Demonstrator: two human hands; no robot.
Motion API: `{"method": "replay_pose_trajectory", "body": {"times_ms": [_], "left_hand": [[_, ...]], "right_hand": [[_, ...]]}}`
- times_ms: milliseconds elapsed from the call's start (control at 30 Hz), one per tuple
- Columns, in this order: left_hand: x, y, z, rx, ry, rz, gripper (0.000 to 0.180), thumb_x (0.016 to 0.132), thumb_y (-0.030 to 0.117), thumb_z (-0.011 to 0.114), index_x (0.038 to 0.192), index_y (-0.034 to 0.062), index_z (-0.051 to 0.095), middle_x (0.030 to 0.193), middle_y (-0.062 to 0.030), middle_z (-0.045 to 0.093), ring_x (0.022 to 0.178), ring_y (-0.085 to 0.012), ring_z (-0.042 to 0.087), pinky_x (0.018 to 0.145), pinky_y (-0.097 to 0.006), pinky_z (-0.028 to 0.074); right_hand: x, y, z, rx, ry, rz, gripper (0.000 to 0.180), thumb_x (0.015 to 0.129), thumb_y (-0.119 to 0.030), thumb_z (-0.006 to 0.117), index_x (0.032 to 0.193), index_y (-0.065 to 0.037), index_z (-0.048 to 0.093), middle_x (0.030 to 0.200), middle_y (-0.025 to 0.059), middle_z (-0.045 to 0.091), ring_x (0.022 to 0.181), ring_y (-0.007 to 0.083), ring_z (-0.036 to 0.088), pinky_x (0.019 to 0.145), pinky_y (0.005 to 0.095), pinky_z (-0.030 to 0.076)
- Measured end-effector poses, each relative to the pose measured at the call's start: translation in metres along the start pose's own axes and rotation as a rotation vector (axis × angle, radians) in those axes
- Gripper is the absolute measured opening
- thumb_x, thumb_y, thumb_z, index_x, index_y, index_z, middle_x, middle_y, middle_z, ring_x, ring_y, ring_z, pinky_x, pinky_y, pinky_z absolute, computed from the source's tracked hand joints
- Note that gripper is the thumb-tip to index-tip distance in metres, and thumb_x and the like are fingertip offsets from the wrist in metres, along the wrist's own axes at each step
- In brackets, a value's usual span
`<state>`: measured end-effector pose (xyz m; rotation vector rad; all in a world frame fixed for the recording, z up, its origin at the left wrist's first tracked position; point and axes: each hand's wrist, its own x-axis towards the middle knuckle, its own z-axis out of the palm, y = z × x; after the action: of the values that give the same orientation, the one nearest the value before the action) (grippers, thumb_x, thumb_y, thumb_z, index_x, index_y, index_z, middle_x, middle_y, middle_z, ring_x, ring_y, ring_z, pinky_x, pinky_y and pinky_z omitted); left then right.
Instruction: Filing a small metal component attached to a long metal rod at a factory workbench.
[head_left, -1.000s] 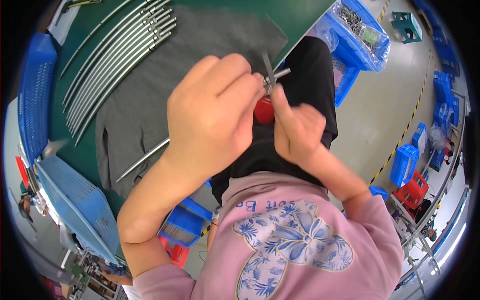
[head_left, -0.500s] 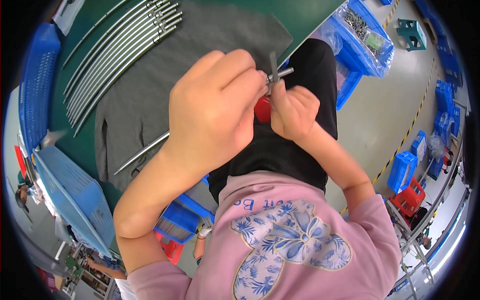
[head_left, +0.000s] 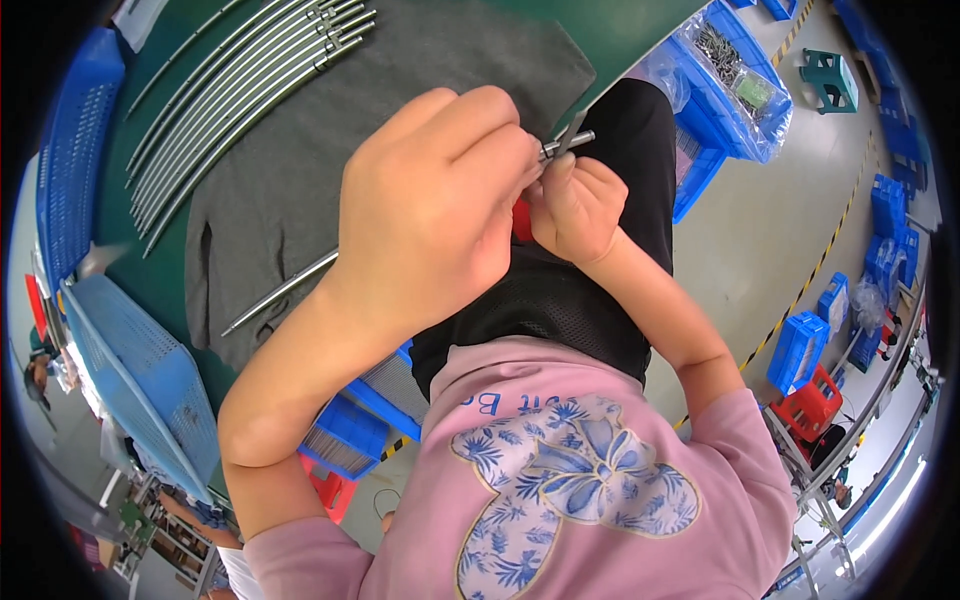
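Note:
My left hand [head_left: 430,200] is closed around a slim metal rod [head_left: 283,292]. One end of the rod lies over the grey cloth, and the other pokes out past my fingers; the middle is hidden behind my left hand and forearm. Beside that protruding end, my right hand [head_left: 582,205] pinches a thin, flat grey strip [head_left: 571,130] between thumb and fingers. The strip crosses the rod and seems to touch it. Its lower part is hidden by my fingers, so its exact kind is unclear.
Several metal rods [head_left: 235,115] lie side by side on the green table [head_left: 640,20], partly over the grey cloth [head_left: 440,50]. Blue baskets [head_left: 150,370] stand left. At right are a blue bin [head_left: 765,135] of small metal parts and a green stool [head_left: 829,82].
The flat strip has swung from nearly upright to leaning right across the rod. My right hand has shifted slightly left, closer to my left hand, which keeps its grip.

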<state>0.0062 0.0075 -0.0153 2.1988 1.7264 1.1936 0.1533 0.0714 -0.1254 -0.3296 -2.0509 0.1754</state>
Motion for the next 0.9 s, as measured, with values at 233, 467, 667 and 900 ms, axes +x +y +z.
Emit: {"method": "replay_pose_trajectory", "body": {"times_ms": [233,467,667,900], "left_hand": [[-0.002,0.001,-0.001,-0.006,-0.010,0.006,0.016,0.065,-0.006,0.071,0.072,0.0015,0.058,0.070,-0.0073,0.054,0.058,-0.0243,0.050,0.052,-0.032,0.040],[-0.001,0.000,0.001,-0.013,0.012,0.007,0.017,0.064,-0.007,0.071,0.072,0.0014,0.058,0.070,-0.0070,0.054,0.059,-0.0237,0.051,0.052,-0.032,0.040],[0.001,-0.002,0.002,-0.020,0.027,0.009,0.017,0.063,-0.007,0.071,0.071,0.0010,0.057,0.071,-0.0075,0.054,0.059,-0.0247,0.051,0.052,-0.033,0.040],[0.002,0.002,0.003,-0.019,0.008,-0.026,0.016,0.064,-0.007,0.070,0.072,0.0015,0.059,0.071,-0.0069,0.054,0.060,-0.0239,0.051,0.052,-0.032,0.040]], "right_hand": [[0.005,-0.005,-0.007,-0.046,-0.024,0.037,0.027,0.066,0.002,0.068,0.093,-0.001,0.066,0.054,-0.0014,0.043,0.042,0.0122,0.043,0.042,0.0249,0.033],[0.010,-0.013,-0.024,-0.065,-0.060,0.078,0.052,0.057,0.003,0.062,0.109,-0.001,0.068,0.052,-0.0016,0.042,0.041,0.0124,0.040,0.041,0.0262,0.031],[0.036,-0.028,-0.045,-0.093,-0.185,0.207,0.056,0.057,0.003,0.057,0.112,-0.001,0.068,0.049,-0.0020,0.042,0.037,0.0113,0.035,0.039,0.0267,0.028],[0.034,-0.028,-0.067,-0.031,-0.235,0.211,0.058,0.056,0.006,0.059,0.114,0.005,0.064,0.052,0.0018,0.043,0.040,0.0132,0.038,0.040,0.0272,0.030]]}}
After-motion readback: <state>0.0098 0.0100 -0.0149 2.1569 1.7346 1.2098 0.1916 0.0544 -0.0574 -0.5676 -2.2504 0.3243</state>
